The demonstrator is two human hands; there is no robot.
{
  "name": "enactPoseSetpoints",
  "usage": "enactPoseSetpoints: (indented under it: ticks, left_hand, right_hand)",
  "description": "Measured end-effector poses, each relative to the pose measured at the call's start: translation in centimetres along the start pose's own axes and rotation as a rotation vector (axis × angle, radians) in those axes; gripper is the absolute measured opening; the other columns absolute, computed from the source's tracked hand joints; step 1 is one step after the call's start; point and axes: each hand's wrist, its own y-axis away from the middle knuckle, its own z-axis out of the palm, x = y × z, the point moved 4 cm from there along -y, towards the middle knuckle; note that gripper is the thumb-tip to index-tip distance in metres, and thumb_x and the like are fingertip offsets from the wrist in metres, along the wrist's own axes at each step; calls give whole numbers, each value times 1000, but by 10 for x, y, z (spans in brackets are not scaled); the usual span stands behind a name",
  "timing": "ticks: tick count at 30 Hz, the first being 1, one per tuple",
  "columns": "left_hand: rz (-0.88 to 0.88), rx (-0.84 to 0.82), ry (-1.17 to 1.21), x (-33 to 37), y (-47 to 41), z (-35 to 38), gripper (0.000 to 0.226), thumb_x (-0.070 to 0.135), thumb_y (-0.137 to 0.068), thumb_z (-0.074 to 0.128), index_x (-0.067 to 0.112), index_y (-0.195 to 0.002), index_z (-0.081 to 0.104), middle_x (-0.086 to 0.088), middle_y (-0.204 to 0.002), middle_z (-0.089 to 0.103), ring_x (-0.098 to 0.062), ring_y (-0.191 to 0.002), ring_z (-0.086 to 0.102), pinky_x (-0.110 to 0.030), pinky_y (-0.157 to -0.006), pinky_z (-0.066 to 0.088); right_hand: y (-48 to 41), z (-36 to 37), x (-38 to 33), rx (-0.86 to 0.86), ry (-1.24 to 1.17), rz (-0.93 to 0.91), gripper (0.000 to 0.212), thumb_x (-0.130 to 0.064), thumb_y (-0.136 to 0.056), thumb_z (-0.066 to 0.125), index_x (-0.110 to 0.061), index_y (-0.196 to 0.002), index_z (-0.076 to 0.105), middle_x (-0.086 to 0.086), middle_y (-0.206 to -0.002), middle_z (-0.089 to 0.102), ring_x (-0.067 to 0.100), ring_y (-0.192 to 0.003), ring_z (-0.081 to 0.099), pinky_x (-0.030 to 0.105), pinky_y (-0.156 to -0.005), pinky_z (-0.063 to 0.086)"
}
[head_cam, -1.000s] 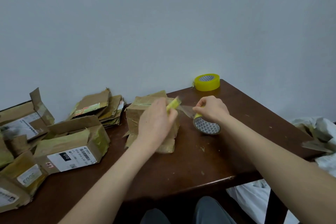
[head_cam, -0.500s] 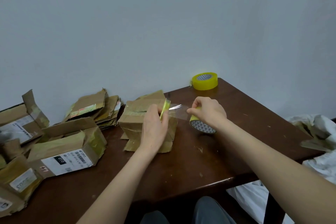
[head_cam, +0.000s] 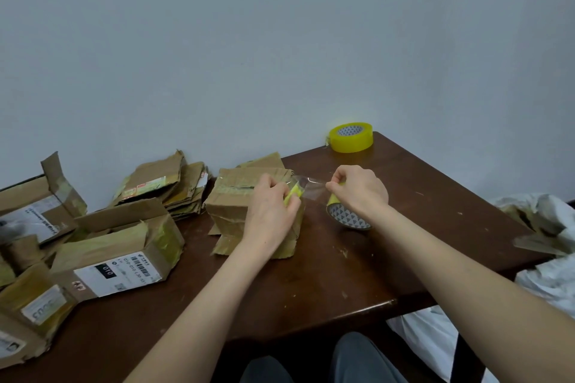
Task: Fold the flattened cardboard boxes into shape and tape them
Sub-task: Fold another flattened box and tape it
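Observation:
A small folded cardboard box (head_cam: 236, 205) stands on the brown table (head_cam: 342, 283), with tape across its top. My left hand (head_cam: 273, 211) rests against the box's right side and grips a small yellow-green tool (head_cam: 294, 193). My right hand (head_cam: 357, 190) grips a tape roll (head_cam: 348, 218) just right of the box. A clear strip of tape (head_cam: 311, 185) stretches from the roll to the box's top edge, between both hands.
A second yellow tape roll (head_cam: 351, 137) lies at the table's far edge by the wall. A stack of flattened boxes (head_cam: 168, 183) leans behind. Folded boxes with labels (head_cam: 115, 252) crowd the left. White bags (head_cam: 544, 258) lie right of the table.
My left hand has dropped with the yellow-green tool onto the box's right side. The right hand with the roll has shifted slightly left, keeping the strip taut.

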Motion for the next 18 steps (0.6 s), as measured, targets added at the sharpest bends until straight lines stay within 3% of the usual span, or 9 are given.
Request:
enactPoseSetpoints:
  ticks: [6, 11, 18]
  left_hand:
    - [-26, -45, -105, 6, -10, 5, 26, 26, -94, 49, 10, -74, 53, -5, -96, 41, -20, -85, 41, -27, -73, 31]
    - [6, -148, -232, 13, -17, 12, 29, 29, -97, 43, 8, -91, 63, -9, -110, 44, -25, -97, 43, -33, -85, 37]
    - [41, -258, -370, 13, -20, 16, 30, 29, -98, 42, 6, -103, 61, -10, -119, 42, -27, -106, 40, -35, -93, 37]
  right_hand:
    - [2, 0, -1, 17, 29, -32, 13, -36, -93, 53, -30, -84, 58, -1, -92, 65, 25, -88, 60, 31, -68, 46]
    - [1, -2, 0, 51, 47, -39, 12, -35, -94, 51, -29, -89, 60, 0, -95, 66, 23, -81, 54, 29, -66, 43]
    - [2, -1, -10, 90, 100, -90, 15, -35, -96, 49, -27, -95, 62, 1, -97, 67, 27, -90, 61, 31, -68, 43]
